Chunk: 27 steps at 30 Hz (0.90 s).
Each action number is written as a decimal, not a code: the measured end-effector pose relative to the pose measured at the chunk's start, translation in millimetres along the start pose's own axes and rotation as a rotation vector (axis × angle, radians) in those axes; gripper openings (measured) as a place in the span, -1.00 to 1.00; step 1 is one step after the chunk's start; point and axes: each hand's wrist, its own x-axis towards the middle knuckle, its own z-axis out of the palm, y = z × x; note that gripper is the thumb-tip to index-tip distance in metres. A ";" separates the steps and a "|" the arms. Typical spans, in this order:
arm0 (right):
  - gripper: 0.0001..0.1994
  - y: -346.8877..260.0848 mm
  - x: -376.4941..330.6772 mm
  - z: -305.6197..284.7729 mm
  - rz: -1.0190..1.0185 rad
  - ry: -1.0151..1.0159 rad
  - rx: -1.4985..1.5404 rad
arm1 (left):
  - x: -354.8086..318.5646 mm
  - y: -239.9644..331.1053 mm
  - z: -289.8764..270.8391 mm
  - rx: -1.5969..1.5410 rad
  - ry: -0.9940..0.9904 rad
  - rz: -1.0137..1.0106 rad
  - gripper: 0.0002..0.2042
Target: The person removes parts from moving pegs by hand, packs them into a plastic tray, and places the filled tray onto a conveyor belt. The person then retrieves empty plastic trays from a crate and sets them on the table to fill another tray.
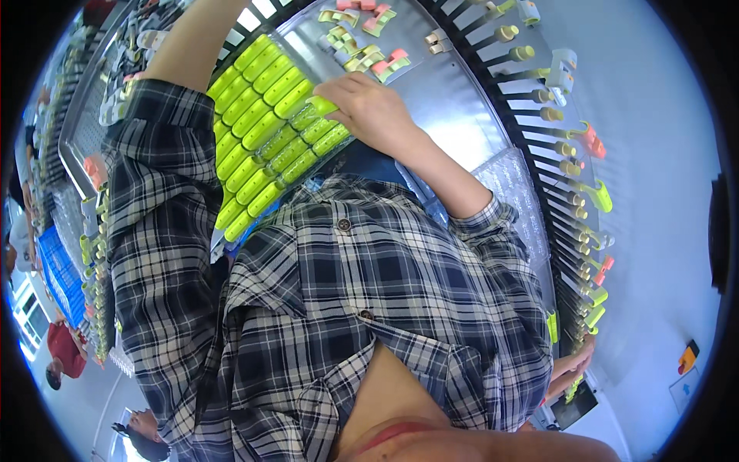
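Note:
Several lime-green oblong plastic caps [250,115] lie side by side in slanting rows in front of my body. Some of the nearer ones look shiny, as if under clear film. My right hand [369,108] is over the right edge of these rows, its fingers closed on one lime-green cap [322,105]. Part of that cap is hidden by the fingers. My left forearm [202,38] reaches up past the left side of the rows and out of the picture, so the left hand itself does not show.
Beyond the rows, pink, yellow and green clip-like parts [362,50] lie on the metal worktop [454,92]. A black slotted rail [504,108] with pale-tipped pegs curves along the right. Bubble wrap [504,185] lies beside it. A blue crate [60,266] and a person in red [65,350] are at left.

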 end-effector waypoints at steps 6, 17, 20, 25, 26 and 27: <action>-0.58 5.0 -6.7 10.4 -0.006 0.003 -0.107 | -87.1 16.2 -2.9 -0.870 0.333 0.299 -0.72; -0.73 50.3 -12.3 28.1 -0.046 0.098 -0.281 | -285.8 60.7 -5.5 -0.244 -0.216 -0.108 -0.58; -0.75 58.7 -10.4 53.5 -0.029 0.179 -0.159 | -293.1 51.2 8.8 -0.201 -0.195 -0.107 -0.62; -0.86 59.4 -14.8 56.5 -0.014 0.256 -0.081 | -280.6 64.8 4.3 -0.255 -0.314 -0.052 -0.68; -0.85 54.9 -11.5 53.5 -0.013 0.257 -0.044 | -276.8 61.8 -1.4 -0.242 -0.303 -0.044 -0.68; -0.85 53.7 -9.7 48.3 -0.011 0.268 -0.046 | -270.7 58.3 -4.6 -0.231 -0.292 -0.036 -0.68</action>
